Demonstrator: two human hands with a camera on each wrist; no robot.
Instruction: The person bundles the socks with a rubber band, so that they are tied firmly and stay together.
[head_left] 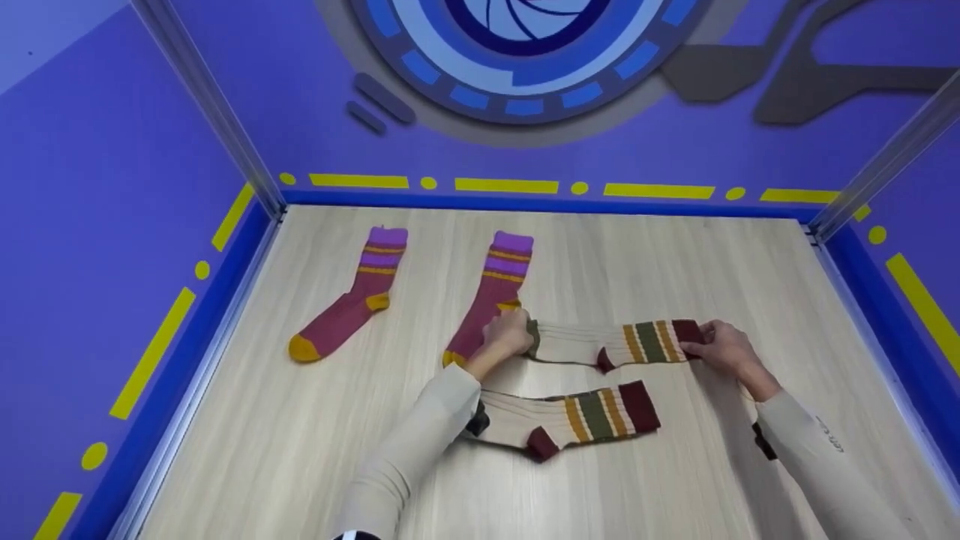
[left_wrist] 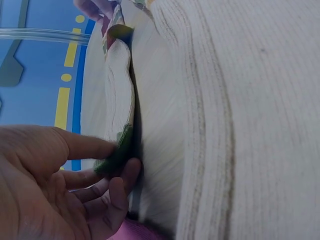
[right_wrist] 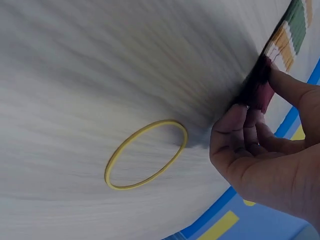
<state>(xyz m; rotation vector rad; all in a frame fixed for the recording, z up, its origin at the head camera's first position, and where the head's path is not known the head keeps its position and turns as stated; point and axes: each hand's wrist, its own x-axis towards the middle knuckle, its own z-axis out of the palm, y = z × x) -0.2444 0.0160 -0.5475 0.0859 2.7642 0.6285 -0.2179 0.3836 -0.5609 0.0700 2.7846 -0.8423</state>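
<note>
A cream sock [head_left: 570,342] with maroon, mustard and green bands lies sideways between my hands. My left hand [head_left: 510,334] pinches its green toe [left_wrist: 120,152] between thumb and fingers. At the other end my right hand [head_left: 726,346] pinches the maroon cuff [right_wrist: 262,90]. Nearer to me lies a matching cream sock [head_left: 517,416], its toe end hidden behind my left forearm. Just beyond my left hand is a maroon sock [head_left: 480,315] with a purple cuff, partly covered by that hand. Its like, another maroon sock [head_left: 341,319], lies farther left.
The socks lie on a pale wood-grain table [head_left: 652,262]. Blue panels [head_left: 225,135] with yellow dashes wall it at the back and both sides, with metal posts at the corners. In the right wrist view a thin yellow loop [right_wrist: 114,159] appears over the tabletop.
</note>
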